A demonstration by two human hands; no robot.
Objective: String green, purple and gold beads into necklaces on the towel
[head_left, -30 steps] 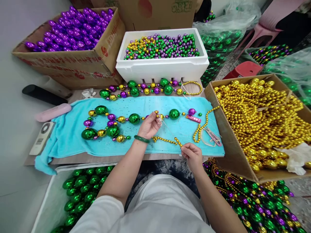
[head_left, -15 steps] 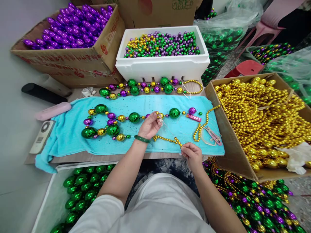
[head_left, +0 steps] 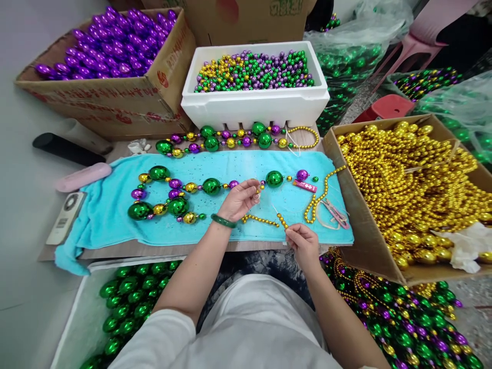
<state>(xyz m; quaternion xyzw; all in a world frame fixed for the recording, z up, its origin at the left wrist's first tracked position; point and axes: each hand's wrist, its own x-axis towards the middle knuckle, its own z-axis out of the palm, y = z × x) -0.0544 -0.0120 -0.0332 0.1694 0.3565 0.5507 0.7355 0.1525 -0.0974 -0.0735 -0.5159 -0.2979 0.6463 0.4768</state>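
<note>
Across your bench (head_left: pixel 134 249) lies a blue towel (head_left: pixel 115 205). Your right hand (head_left: pixel 303 243) pinches a gold bead strand (head_left: pixel 282 220); whether your left hand (head_left: pixel 239 201) grips anything, I cannot tell.

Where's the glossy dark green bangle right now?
In the head view, slightly left of and below centre, the glossy dark green bangle circles the wrist of the person's left hand, over the turquoise cloth towel.

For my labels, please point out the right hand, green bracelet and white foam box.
Right hand (head_left: pixel 305 244): head view, back of hand.
Green bracelet (head_left: pixel 223 221): head view, middle of band.
White foam box (head_left: pixel 253 109): head view, front wall.
</note>
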